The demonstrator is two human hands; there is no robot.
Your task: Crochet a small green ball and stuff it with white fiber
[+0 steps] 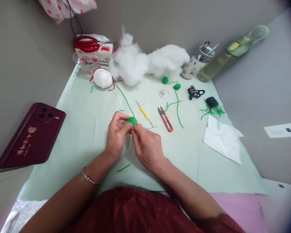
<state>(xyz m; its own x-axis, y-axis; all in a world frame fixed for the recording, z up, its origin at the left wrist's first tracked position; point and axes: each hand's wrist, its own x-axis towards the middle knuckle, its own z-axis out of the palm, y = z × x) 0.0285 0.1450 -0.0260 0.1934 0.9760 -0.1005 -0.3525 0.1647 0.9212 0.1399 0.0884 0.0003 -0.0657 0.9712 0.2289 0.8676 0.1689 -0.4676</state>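
Between thumb and fingers, my left hand (117,132) holds a small green crocheted ball (131,121) above the table. My right hand (147,144) is pinched closed against the ball's right side; what its fingertips grip is hidden. A thin white thread (130,144) loops down below the hands, and a green yarn tail (125,98) runs from the ball toward the back. Just beyond my right hand lies a yellow-handled crochet hook (144,113). Orange thread snips (165,119) rest to its right.
White stuffing (132,61) is heaped at the back beside a white wound ball (102,78). Two green crocheted balls (177,86) lie near a hair clip (195,93). A bottle (225,58) and pen jar (196,63) stand back right. A maroon phone (31,134) lies left, a tissue (221,137) right.
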